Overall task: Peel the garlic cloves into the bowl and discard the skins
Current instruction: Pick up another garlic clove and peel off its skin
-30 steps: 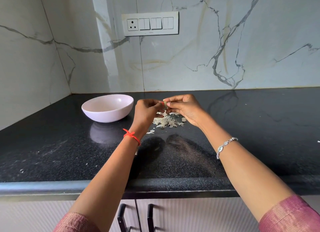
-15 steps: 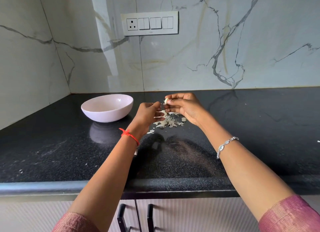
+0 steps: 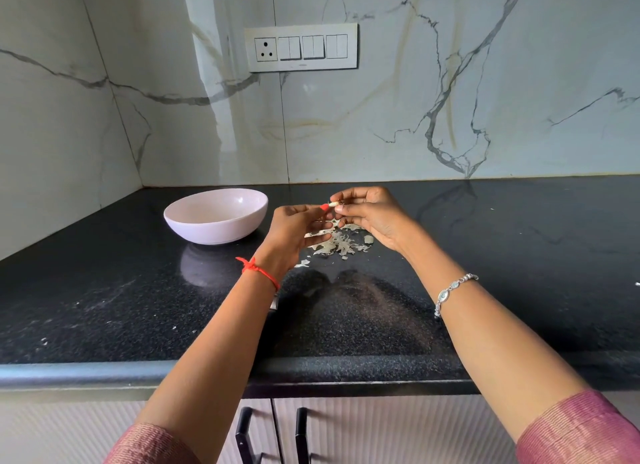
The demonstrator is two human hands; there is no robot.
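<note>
My right hand (image 3: pixel 372 218) pinches a small pale garlic clove (image 3: pixel 333 204) between thumb and fingertips above the counter. My left hand (image 3: pixel 294 230) is just left of it, its curled fingers reaching the clove's left end; whether it grips the skin I cannot tell. A pile of papery garlic skins (image 3: pixel 337 244) lies on the black counter under both hands. A pale pink bowl (image 3: pixel 194 226) stands to the left of my hands; what lies inside it cannot be made out.
The black granite counter (image 3: pixel 519 256) runs to marble walls at the back and left. A switch panel (image 3: pixel 301 47) is on the back wall. Stray skin flakes (image 3: pixel 302 264) lie near the pile. Cabinet handles (image 3: pixel 244 436) show below the counter edge.
My left hand dropped away from the clove toward the skin pile, then came back up to it. My right hand has kept the clove pinched in nearly the same place.
</note>
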